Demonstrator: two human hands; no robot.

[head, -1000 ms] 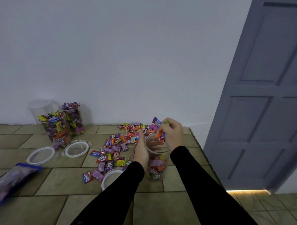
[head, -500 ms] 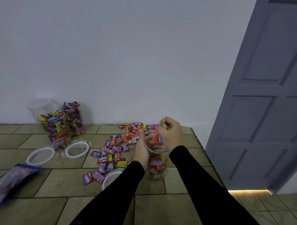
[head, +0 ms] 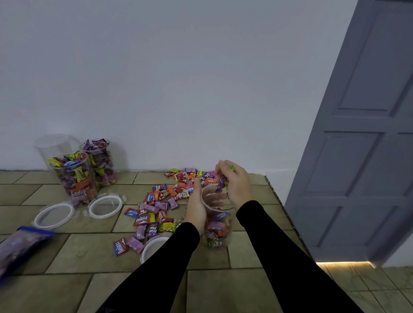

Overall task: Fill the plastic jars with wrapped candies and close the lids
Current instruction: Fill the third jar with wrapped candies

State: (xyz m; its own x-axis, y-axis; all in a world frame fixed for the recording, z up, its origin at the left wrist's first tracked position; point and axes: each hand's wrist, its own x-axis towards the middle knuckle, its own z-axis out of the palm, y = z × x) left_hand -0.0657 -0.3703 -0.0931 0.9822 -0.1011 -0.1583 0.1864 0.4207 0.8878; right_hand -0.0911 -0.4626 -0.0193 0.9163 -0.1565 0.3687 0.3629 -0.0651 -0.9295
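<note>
A clear plastic jar [head: 217, 230], partly filled with wrapped candies, stands upright on the tiled floor. My left hand [head: 196, 206] grips its left side near the rim. Just above the jar's mouth, my right hand [head: 235, 181] holds a few wrapped candies, a purple one [head: 221, 182] hanging from the fingers. A loose pile of wrapped candies [head: 165, 199] lies on the floor left of the jar. One white lid [head: 153, 247] lies beside my left forearm, partly hidden by it.
Two candy-filled jars [head: 75, 176] and an empty one [head: 52, 143] stand by the wall at left. Two lids [head: 105, 205] lie in front of them. A blue candy bag [head: 9, 249] lies at far left. A grey door [head: 367, 139] is at right.
My right hand has let most of its candies fall into the jar and lifted a little. The orange and blue candies seen earlier are gone from it. My left hand stays on the jar.
</note>
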